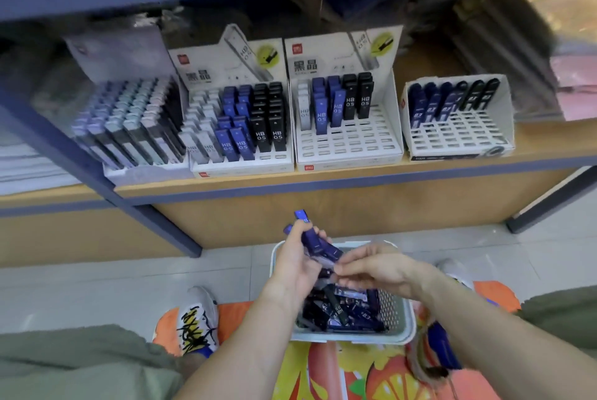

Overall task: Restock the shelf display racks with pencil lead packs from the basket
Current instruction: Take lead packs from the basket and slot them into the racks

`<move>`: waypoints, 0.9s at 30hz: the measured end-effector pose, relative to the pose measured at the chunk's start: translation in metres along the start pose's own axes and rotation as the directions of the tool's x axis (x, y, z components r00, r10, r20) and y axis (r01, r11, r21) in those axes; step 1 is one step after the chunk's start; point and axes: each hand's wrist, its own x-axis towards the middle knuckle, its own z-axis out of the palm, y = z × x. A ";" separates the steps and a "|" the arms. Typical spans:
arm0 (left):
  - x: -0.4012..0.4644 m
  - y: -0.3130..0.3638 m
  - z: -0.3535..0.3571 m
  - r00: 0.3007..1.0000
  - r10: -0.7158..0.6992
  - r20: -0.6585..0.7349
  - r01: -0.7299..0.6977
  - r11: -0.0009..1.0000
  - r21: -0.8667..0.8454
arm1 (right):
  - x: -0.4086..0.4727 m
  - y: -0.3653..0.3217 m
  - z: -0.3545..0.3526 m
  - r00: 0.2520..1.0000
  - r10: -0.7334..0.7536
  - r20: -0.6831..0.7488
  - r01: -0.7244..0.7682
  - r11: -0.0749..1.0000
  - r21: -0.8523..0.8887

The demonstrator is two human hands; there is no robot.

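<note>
A: Head view takes in the shelf (323, 178) across twelve o'clock. Four display racks stand along it; from nine o'clock round to three: a blurred full rack (129, 128), a nearly full rack (239, 128), a half-empty rack (347, 118) and a small rack (458, 122) with only its back row filled.

B: And the stock?

A: At six o'clock, on the floor between the person's shoes, sits the basket (400, 312), with a heap of dark packs in it, too jumbled to count.

B: Hands?

A: Both are above the basket. Left hand (297, 260) has its fingers curled round a bunch of blue lead packs (311, 239); I see at least three, the exact count is unclear. Right hand (371, 265) pinches the lower end of one of those packs with its fingertips.

B: So which step?

A: I judge it as gathering and sorting a handful. Next, each pack needs lifting toward twelve o'clock and sliding upright into an open slot of matching colour and grade.
</note>
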 end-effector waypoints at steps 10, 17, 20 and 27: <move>-0.113 0.083 0.075 0.979 0.148 0.140 -0.139 0.987 -0.075 | -0.120 -0.148 0.038 0.975 -0.013 0.223 0.100 0.919 -0.382; -0.134 0.140 0.096 0.930 0.338 0.144 -0.329 0.941 -0.078 | -0.138 -0.185 0.039 0.936 0.017 0.352 0.119 0.925 -0.361; -0.123 0.161 0.094 0.917 0.382 0.118 -0.382 0.924 -0.019 | -0.132 -0.198 0.038 0.927 -0.013 0.374 0.136 0.943 -0.303; -0.115 0.157 0.069 0.927 0.332 0.175 -0.367 0.899 0.239 | -0.093 -0.204 0.044 0.964 -0.201 0.174 0.237 0.947 -0.215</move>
